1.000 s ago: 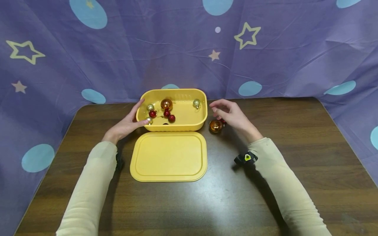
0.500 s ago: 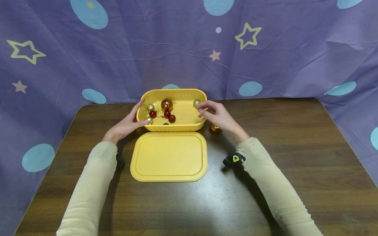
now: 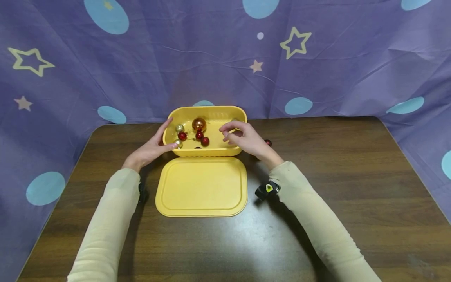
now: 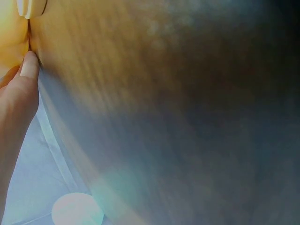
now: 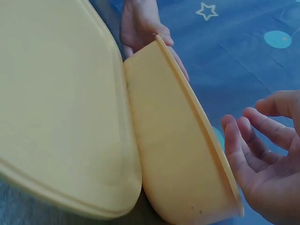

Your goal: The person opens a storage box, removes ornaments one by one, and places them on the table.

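Observation:
My left hand (image 3: 149, 150) grips the left end of a yellow plastic box (image 3: 225, 152), its thumb over the front rim. Inside the box, toward the left, lie an amber-orange bauble (image 3: 199, 124), small gold baubles (image 3: 179, 128) and small red baubles (image 3: 205, 141). My right hand (image 3: 244, 138) hovers over the box's right end, fingers loosely bent, thumb and index tips close together. Nothing shows between them in the right wrist view. That hand mostly covers a gold bauble in the right end of the box. In the left wrist view, only part of the left hand (image 4: 23, 89) appears.
A flat yellow lid (image 3: 201, 188) lies on the brown wooden table (image 3: 334, 176), just in front of the box. A red bauble (image 3: 268, 143) sits on the table beyond my right wrist. A purple curtain (image 3: 211, 58) with stars hangs behind the table.
My right hand has moved left, from above the baubles on the table to over the box. The orange bauble on the table is now hidden behind it. The left hand and box stay put.

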`<action>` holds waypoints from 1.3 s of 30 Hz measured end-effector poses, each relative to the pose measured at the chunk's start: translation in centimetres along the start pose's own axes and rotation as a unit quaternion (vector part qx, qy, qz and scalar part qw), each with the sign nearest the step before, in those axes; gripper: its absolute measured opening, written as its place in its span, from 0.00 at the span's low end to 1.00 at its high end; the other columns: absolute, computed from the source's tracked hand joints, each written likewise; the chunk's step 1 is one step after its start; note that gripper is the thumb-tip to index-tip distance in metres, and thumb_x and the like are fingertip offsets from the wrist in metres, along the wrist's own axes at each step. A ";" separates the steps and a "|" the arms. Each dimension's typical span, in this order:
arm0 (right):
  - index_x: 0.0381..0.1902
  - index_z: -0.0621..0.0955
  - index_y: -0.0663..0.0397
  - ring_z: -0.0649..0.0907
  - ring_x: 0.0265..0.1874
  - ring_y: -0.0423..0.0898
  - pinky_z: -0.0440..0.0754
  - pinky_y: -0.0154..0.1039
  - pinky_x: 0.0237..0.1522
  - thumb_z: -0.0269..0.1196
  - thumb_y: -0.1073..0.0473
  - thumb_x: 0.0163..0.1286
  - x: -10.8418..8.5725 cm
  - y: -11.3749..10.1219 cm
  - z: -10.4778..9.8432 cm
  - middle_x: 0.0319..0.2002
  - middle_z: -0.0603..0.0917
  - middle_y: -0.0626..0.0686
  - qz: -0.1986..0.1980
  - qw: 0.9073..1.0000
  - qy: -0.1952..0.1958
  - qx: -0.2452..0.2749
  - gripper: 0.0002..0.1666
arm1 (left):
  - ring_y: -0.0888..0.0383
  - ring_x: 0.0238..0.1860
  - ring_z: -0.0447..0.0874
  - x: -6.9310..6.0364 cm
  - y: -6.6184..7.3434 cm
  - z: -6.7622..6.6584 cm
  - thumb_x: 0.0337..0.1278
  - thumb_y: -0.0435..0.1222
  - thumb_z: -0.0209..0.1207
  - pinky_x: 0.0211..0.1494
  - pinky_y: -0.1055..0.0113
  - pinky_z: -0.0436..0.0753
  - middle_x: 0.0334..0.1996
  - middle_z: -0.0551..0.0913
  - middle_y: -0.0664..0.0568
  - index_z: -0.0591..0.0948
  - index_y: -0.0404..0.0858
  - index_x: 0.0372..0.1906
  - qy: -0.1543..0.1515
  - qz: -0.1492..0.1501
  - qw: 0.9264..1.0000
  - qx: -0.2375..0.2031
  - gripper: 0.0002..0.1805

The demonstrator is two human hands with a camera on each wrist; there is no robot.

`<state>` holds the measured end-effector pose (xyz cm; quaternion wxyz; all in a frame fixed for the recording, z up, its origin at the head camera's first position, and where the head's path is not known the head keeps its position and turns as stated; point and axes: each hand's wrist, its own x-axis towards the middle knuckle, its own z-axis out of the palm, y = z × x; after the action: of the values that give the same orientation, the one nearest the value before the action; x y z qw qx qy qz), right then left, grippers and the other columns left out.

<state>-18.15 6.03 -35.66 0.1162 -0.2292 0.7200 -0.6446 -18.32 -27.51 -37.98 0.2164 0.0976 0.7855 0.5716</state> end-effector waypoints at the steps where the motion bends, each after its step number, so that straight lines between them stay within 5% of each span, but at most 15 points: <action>1: 0.50 0.78 0.72 0.80 0.42 0.68 0.80 0.53 0.46 0.57 0.68 0.71 0.2 0.0 0.2 0.45 0.81 0.61 0.001 1.000 -0.004 -0.005 0.14 | 0.45 0.73 0.46 0.0 0.0 0.0 0.67 0.33 0.56 0.70 0.49 0.51 0.76 0.32 0.49 0.36 0.64 0.76 0.000 0.000 1.000 0.000 0.50; 11: 0.50 0.79 0.67 0.81 0.41 0.66 0.78 0.56 0.45 0.55 0.68 0.69 1.9 -0.1 1.1 0.41 0.81 0.60 0.007 0.998 -0.043 -0.043 0.13 | 0.44 0.72 0.48 0.2 -0.3 -0.1 0.67 0.32 0.57 0.69 0.58 0.59 0.76 0.36 0.46 0.37 0.61 0.77 0.001 0.011 1.000 -0.004 0.50; 20: 0.54 0.80 0.65 0.81 0.46 0.51 0.77 0.37 0.49 0.58 0.66 0.69 3.3 0.1 1.5 0.51 0.81 0.63 0.011 0.988 -0.072 -0.138 0.16 | 0.45 0.72 0.49 0.3 -0.3 -0.1 0.67 0.31 0.56 0.69 0.57 0.58 0.76 0.36 0.45 0.37 0.60 0.77 0.003 0.010 1.000 -0.004 0.49; 28: 0.57 0.77 0.67 0.82 0.44 0.57 0.82 0.47 0.41 0.60 0.67 0.68 4.4 0.8 2.2 0.52 0.79 0.62 0.051 0.986 -0.111 -0.117 0.20 | 0.45 0.72 0.49 0.4 -0.4 0.1 0.67 0.30 0.55 0.69 0.58 0.57 0.76 0.38 0.44 0.37 0.60 0.77 0.006 0.009 1.000 -0.013 0.49; 39: 0.55 0.80 0.63 0.78 0.53 0.51 0.73 0.37 0.54 0.65 0.67 0.65 5.6 1.4 3.4 0.53 0.82 0.58 0.034 0.977 -0.121 -0.171 0.20 | 0.45 0.72 0.48 0.3 -0.3 0.1 0.67 0.30 0.56 0.70 0.56 0.56 0.76 0.37 0.44 0.37 0.60 0.77 0.007 0.007 1.000 -0.011 0.49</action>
<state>-21.73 0.43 -36.79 0.1840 -0.2973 0.8075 -0.4752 -18.54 -27.43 -38.36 0.2079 0.0961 0.7798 0.5827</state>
